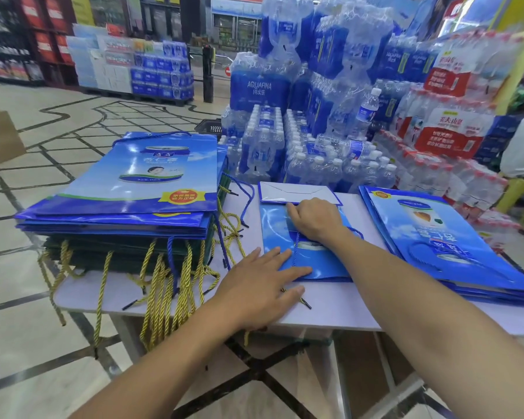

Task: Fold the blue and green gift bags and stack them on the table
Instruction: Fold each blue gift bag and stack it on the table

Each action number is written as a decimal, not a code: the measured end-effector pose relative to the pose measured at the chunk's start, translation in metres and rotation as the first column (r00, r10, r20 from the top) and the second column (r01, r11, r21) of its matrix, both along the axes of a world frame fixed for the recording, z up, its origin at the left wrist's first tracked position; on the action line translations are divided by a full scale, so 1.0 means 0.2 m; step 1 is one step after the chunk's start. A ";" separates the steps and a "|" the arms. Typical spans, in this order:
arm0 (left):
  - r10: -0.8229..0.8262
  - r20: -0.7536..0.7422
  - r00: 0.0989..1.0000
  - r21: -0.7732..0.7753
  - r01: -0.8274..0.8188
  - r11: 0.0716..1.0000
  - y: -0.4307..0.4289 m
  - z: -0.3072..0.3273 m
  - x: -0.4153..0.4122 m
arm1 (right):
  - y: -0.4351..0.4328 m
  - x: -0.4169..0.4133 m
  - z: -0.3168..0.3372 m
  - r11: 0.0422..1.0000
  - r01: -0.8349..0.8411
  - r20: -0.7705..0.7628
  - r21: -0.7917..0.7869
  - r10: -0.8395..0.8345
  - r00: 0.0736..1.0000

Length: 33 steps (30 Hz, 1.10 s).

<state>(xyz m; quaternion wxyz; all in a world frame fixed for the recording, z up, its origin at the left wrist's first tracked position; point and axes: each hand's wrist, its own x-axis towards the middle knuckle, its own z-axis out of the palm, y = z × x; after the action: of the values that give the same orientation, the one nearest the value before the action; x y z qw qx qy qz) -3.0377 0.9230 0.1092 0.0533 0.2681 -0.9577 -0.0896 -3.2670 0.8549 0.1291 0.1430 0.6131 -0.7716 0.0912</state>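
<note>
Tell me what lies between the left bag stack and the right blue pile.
In the head view, one blue bag lies there, left hand flat on its corner, right hand at its fold.

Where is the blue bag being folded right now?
In the head view, the blue bag lies flat on the table under the left hand and right hand, between the tall stack on the left and the lower blue stack on the right.

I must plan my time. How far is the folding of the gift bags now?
Done, it seems: a tall stack at the left of the table, blue on top, green bags beneath. In hand: one blue gift bag, left hand flat on it, right hand at its folded-up bottom. Left, probably: the flat blue bags at the right.
</note>
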 end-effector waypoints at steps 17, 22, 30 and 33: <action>0.039 -0.203 0.978 0.080 -0.023 0.997 -0.01 0.00 0.02 | 0.70 0.00 0.26 0.867 -0.336 0.068 0.368 0.336 0.940; 0.088 -0.321 0.943 0.156 -0.039 0.987 -0.01 0.01 0.03 | 0.81 0.07 0.18 0.893 -0.286 -0.193 0.348 0.367 0.910; 0.353 -0.705 0.615 0.335 -0.150 0.930 0.03 0.20 -0.01 | 0.79 0.07 0.25 0.933 -0.273 -0.228 -0.236 0.220 0.948; 0.415 -0.716 0.561 0.462 -0.066 0.885 0.07 0.30 -0.07 | 0.78 0.12 0.39 0.892 -0.170 0.115 -0.418 0.238 0.964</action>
<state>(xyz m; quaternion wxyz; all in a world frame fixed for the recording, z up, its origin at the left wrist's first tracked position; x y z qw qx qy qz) -3.0520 0.9374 0.1693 0.4344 0.3351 -0.7464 -0.3767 -3.2421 1.0107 0.2074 0.1925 0.6384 -0.6762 0.3131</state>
